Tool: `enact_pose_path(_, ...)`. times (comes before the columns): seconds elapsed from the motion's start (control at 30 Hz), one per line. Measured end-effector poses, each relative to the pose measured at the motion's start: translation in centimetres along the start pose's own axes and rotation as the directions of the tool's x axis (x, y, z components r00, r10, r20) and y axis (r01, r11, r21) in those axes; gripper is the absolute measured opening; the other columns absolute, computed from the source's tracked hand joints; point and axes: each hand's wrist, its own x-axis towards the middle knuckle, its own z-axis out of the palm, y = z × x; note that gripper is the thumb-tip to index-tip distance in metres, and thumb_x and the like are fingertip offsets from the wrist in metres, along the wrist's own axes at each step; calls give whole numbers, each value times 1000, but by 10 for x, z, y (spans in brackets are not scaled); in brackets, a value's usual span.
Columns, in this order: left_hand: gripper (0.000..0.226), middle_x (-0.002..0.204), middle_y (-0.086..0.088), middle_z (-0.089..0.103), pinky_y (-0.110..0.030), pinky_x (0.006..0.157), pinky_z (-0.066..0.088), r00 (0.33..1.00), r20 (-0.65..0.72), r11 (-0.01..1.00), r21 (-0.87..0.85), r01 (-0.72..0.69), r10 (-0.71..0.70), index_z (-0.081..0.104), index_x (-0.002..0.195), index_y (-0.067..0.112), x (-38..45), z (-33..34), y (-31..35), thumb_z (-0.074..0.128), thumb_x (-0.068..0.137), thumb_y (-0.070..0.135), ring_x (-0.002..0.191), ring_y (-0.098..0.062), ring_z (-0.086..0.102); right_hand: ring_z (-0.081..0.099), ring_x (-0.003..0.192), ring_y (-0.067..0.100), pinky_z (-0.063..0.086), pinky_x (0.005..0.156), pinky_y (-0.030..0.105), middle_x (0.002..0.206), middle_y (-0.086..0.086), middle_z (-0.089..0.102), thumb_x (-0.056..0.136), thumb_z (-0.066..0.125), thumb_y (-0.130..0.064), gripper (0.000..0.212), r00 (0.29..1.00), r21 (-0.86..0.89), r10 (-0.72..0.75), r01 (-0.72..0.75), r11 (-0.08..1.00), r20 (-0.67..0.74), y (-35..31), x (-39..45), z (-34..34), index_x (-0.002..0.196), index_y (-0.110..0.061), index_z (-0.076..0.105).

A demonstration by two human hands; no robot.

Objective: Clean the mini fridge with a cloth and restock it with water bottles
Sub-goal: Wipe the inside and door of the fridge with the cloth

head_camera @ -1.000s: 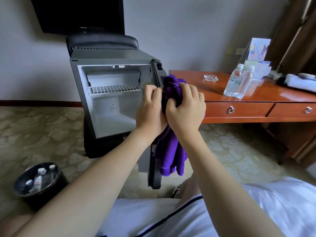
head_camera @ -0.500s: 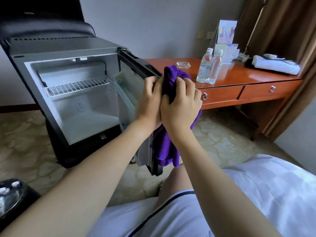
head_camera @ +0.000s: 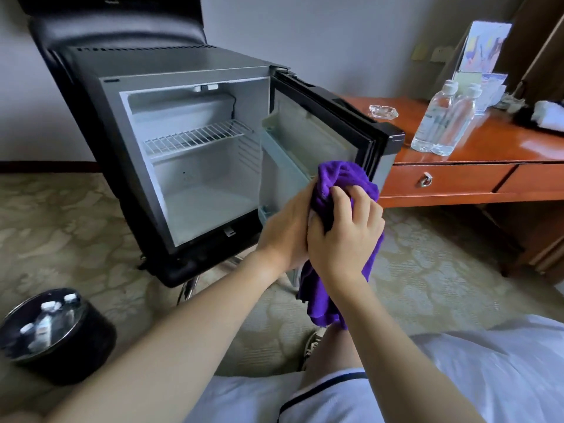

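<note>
I see both hands bunched on the purple cloth (head_camera: 341,184) in front of the open mini fridge (head_camera: 195,154), beside its door (head_camera: 320,132). The right hand (head_camera: 345,239) has its fingers curled tight into the folds (thumb hidden); the left hand (head_camera: 287,230) wraps the cloth from the other side. Two water bottles (head_camera: 442,120) stand on the wooden desk (head_camera: 457,178).

wooden desk (head_camera: 494,141) with drawers on the right, glass ashtray (head_camera: 382,111) and a brochure stand (head_camera: 485,50) on it. black bin (head_camera: 79,346) sits on the patterned carpet (head_camera: 61,227).
</note>
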Motion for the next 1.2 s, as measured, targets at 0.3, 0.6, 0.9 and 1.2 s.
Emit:
enact_pose_path(0.3,33,109,-9,66,-41,89,46,997,79,789,612,-54,7,68,108,11,19,-43,-143,52,81,21,102,-35,61,52,94,32,41,71,40,121,5,63,77,58,-20,37,956,89,-123,103,991,266,-26,-8,63,112,-10,66)
enact_pose_path(0.6,70,167,-15,5,-62,119,-9,763,146,78,989,-125,-630,16,159,10,18,-95,-231,35,98,37,150,-42,-18,54,93,40,44,76,45,123,5,63,77,53,-20,36,936,14,41,-49,999,349,-22,-13,115,111,-9,61)
enact_pose_path(0.9,63,161,-18,19,-62,120,3,790,109,-26,987,-157,-603,26,156,6,12,-81,-243,39,101,34,149,-50,-9,48,109,44,42,81,47,139,6,54,79,61,-7,43,893,-18,179,-189,982,413,-6,-12,137,123,-8,58)
enact_pose_path(1.2,57,155,-19,28,-55,122,3,815,41,36,999,-25,-577,43,147,7,-3,-93,-265,38,98,36,150,-47,-9,40,122,41,33,101,50,138,9,50,80,53,-15,47,873,-47,256,-260,964,415,10,-16,153,127,-10,54)
